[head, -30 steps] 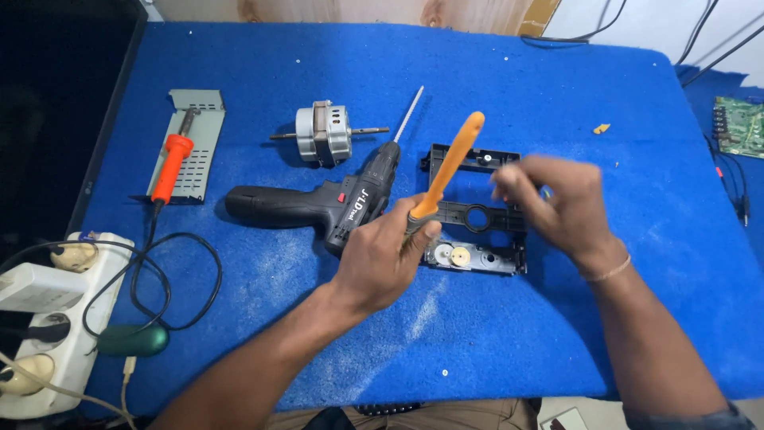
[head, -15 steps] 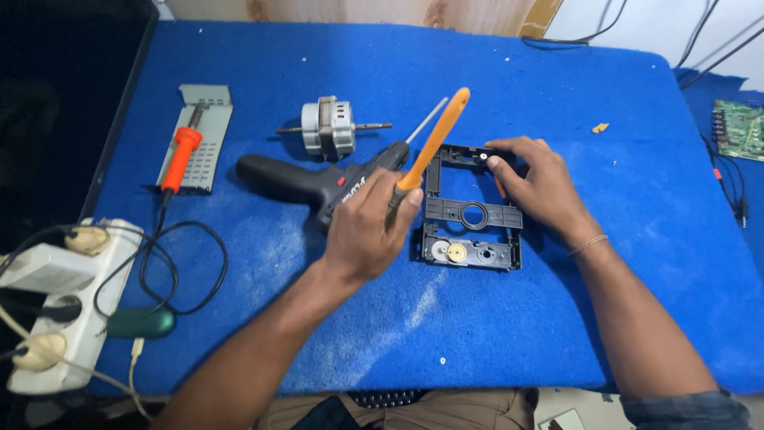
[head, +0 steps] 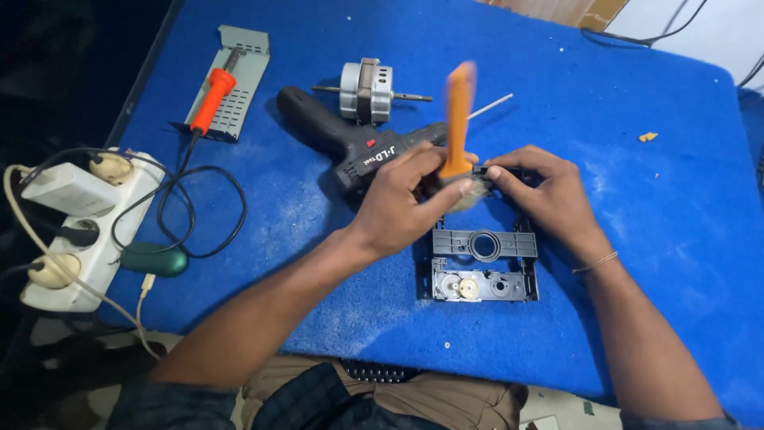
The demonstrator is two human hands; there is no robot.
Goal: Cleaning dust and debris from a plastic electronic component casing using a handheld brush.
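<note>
The left hand point(head: 406, 199) closes around an orange-handled screwdriver point(head: 458, 119) — upright, blurred, its tip on the far edge of the black plastic frame point(head: 484, 267). The right hand point(head: 545, 195) pinches that same edge — frame flat on the blue mat point(head: 621, 87).

- Orange-handled brush point(head: 458, 119) swung from a slant to nearly upright, handle blurred, bristle end now on the far edge of the black plastic drive frame point(head: 484, 267).
- Left hand point(head: 406, 203) shifted onto that far edge, gripping the brush low.
- Right hand point(head: 549, 199) drawn in, fingertips now meeting the left hand's there.
</note>
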